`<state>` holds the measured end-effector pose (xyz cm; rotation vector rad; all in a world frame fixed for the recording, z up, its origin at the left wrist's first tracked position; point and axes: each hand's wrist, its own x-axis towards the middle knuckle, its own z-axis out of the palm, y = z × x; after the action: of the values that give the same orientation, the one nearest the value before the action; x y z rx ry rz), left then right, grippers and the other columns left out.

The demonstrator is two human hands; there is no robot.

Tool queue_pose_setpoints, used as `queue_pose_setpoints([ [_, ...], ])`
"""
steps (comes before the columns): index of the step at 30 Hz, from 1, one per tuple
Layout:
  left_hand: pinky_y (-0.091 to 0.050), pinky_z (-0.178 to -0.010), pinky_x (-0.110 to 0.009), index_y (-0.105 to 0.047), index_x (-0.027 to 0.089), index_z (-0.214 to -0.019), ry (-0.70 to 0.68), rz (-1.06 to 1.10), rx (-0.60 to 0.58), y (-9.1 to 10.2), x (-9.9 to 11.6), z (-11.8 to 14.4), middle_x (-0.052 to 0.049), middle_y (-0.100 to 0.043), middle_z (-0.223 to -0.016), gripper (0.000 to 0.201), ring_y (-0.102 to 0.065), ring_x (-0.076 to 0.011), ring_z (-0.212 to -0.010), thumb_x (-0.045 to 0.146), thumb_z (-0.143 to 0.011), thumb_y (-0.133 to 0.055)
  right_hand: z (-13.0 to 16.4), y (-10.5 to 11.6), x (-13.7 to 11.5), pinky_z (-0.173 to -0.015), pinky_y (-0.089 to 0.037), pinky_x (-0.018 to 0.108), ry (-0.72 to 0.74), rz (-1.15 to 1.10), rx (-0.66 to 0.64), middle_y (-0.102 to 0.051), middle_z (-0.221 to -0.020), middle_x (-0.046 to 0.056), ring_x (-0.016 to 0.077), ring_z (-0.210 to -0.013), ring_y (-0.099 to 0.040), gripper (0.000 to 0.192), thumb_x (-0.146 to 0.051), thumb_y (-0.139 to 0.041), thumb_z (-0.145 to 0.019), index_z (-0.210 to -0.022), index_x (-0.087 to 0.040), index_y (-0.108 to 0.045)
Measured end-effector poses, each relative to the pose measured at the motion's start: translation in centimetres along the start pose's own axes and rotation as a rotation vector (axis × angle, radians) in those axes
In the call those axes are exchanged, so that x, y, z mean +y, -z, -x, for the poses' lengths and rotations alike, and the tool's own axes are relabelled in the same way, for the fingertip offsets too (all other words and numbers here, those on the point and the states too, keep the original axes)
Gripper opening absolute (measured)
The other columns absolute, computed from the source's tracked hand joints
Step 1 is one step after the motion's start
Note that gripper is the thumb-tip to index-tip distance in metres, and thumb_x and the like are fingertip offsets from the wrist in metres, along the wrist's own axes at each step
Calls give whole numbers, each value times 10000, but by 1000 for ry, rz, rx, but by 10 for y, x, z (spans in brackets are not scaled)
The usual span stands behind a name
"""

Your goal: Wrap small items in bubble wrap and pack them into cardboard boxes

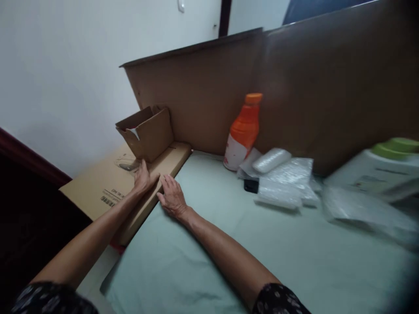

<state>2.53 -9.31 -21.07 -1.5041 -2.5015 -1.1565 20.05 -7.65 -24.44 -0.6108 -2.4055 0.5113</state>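
Note:
A flat cardboard box (178, 152) lies along the left edge of the green sheet, with a printed cardboard flap (94, 187) spread out to its left. My left hand (143, 178) is over the box where the flap begins, fingers stretched out and holding nothing. Beside it, my right hand (172, 196) rests at the box's near side edge, its fingers extended and slightly bent. A small cardboard box (155, 135) with an open top stands on the far end of the flat one, just beyond my left fingertips. Its contents are mostly hidden.
Behind everything rises a brown panel (203, 91). An orange and white bottle (244, 131) leans at it. Clear plastic wrap packets (278, 192), a small black object (251, 185) and a white bottle with a green cap (369, 170) lie right on the green sheet (222, 244).

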Motion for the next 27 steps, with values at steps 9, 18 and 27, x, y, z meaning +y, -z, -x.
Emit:
queue_pose_setpoints([
  [9, -320, -1187, -550, -526, 100, -1437, -414, -301, -425, -39, 45, 170, -249, -423, -1558, 605, -381, -375, -1476, 447, -951, -425, 159, 92, 3, -1119, -396, 431, 8, 213, -173, -588, -1410, 165, 260, -1332, -495, 397, -400, -637, -939, -1235, -137, -606],
  [18, -319, -1180, -590, -592, 165, -1410, -863, -132, -517, -120, 205, 288, -204, -481, -1542, 488, -408, -366, -1462, 380, -994, -456, 353, 236, 20, -1123, -392, 412, -292, 324, -105, -641, -1389, 108, 248, -1337, -528, 300, -301, -613, -920, -1186, -189, -695],
  [27, -309, -1204, -597, -561, 189, -1435, -964, -10, -615, -110, 249, 322, -172, -479, -1555, 487, -414, -356, -1465, 362, -980, -532, 416, 516, 81, -1115, -92, 689, -688, 763, 608, -532, -1413, 283, 452, -1431, -283, 377, -449, -573, -911, -1126, -145, -633],
])
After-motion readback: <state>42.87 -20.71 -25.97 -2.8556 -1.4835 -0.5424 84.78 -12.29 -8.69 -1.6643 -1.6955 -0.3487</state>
